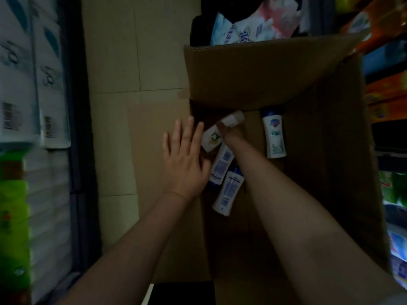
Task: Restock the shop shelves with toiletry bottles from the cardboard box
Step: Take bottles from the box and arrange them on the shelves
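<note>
An open cardboard box (319, 150) stands on the floor with white toiletry bottles lying in its bottom. My right hand (231, 134) reaches deep into the box and grips a white bottle (233, 118) near its cap; another white bottle (211, 138) with a flower label lies right beside it. Two bottles (228, 192) lie label-back up under my right forearm. A further bottle (275, 135) with a blue cap lies apart at the right. My left hand (185, 159), fingers straight and spread, rests on the box's left flap (158, 133).
White boxed goods (28, 89) and green packs (13, 216) fill the shelf on the left. Orange and green packages (387, 95) line the shelf on the right. A bag of wrapped packs (253, 20) sits behind the box. Tiled floor (132, 51) shows at the upper left.
</note>
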